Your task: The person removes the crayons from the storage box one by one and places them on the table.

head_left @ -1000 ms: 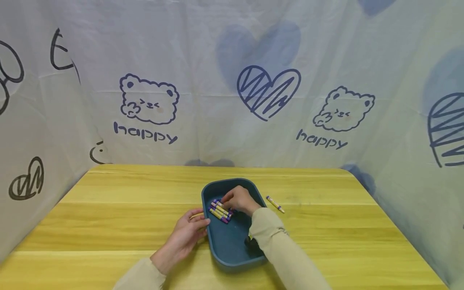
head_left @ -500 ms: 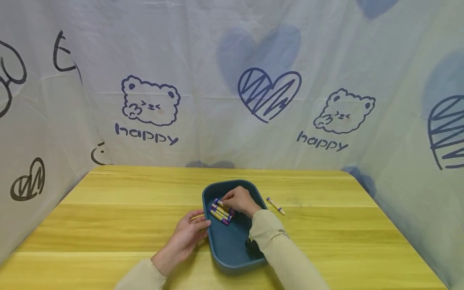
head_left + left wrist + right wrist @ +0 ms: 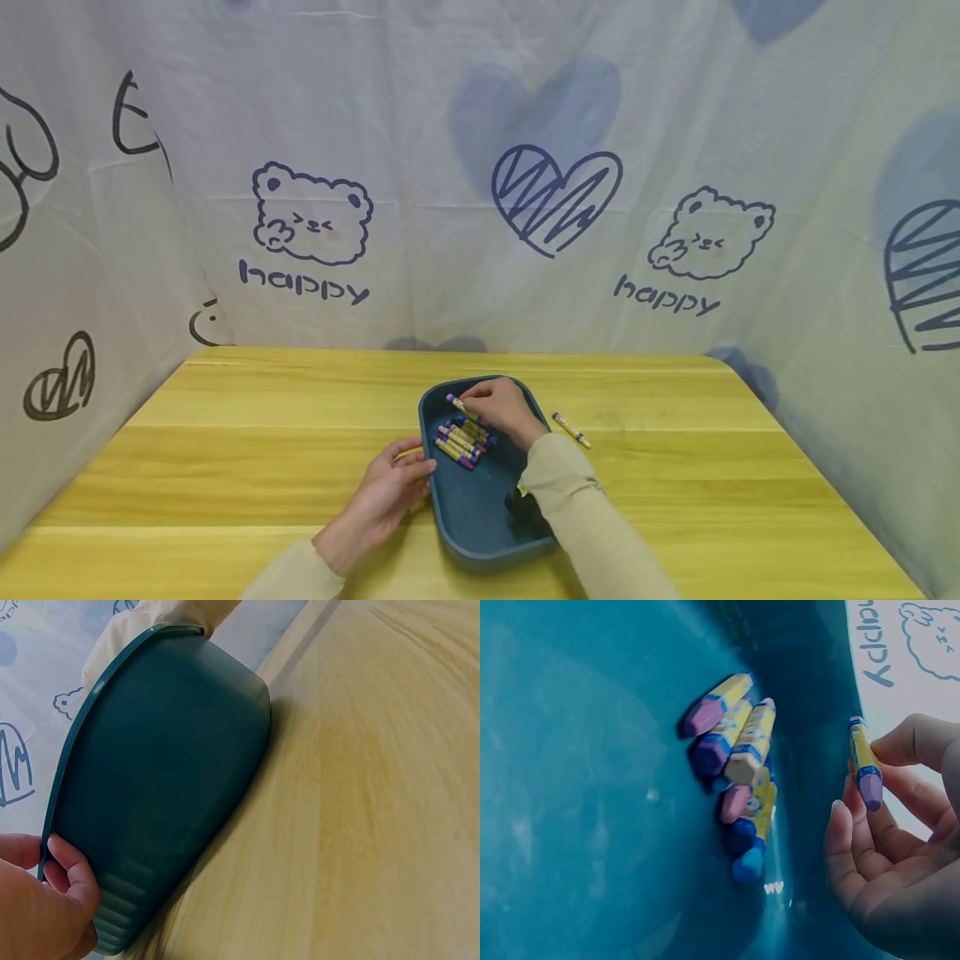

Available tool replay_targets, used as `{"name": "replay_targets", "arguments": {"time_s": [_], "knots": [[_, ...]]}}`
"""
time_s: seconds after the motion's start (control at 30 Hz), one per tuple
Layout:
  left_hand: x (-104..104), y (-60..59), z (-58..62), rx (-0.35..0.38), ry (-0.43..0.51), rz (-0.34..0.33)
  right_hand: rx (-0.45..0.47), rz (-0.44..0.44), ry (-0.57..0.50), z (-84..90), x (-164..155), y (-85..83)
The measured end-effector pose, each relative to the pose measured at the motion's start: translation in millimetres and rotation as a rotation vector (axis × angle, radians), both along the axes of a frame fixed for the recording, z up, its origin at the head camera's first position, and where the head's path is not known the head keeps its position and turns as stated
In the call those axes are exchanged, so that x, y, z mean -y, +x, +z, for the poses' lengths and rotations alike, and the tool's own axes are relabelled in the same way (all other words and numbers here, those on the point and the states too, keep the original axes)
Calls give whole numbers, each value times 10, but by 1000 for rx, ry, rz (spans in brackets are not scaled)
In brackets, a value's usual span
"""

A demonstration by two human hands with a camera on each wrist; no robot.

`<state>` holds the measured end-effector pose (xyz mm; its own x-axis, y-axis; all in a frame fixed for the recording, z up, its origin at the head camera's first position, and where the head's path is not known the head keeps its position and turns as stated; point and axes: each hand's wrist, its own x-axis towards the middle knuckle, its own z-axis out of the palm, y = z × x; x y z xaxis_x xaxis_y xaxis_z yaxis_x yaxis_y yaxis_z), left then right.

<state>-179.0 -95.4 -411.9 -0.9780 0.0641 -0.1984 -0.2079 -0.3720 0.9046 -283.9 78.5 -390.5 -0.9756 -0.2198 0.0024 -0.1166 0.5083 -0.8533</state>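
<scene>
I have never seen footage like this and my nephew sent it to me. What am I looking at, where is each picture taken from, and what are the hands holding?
There is no machine: a person works with two bare hands and wears three cameras. The wide picture comes from the head; the two close ones come from each wrist. On the yellow wooden table stands a dark teal plastic tray that holds a bunch of yellow-and-purple wax crayons. The left hand holds the tray's left rim; the left wrist view shows its fingers on the edge. The right hand pinches a single yellow-and-purple crayon above the bunch, seen closest in the right wrist view. One more loose crayon lies on the table, right of the tray. Printed cloth hangs behind.
</scene>
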Motion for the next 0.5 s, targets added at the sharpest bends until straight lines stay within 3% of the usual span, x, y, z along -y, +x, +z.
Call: {"name": "replay_targets", "arguments": {"time_s": [0.37, 0.5], "knots": [[-6, -3, -4, -6, 13, -7, 7, -20, -57, 265, -74, 25], [-11, -7, 13, -2, 21, -3, -5, -28, -22, 390, -144, 38]]}}
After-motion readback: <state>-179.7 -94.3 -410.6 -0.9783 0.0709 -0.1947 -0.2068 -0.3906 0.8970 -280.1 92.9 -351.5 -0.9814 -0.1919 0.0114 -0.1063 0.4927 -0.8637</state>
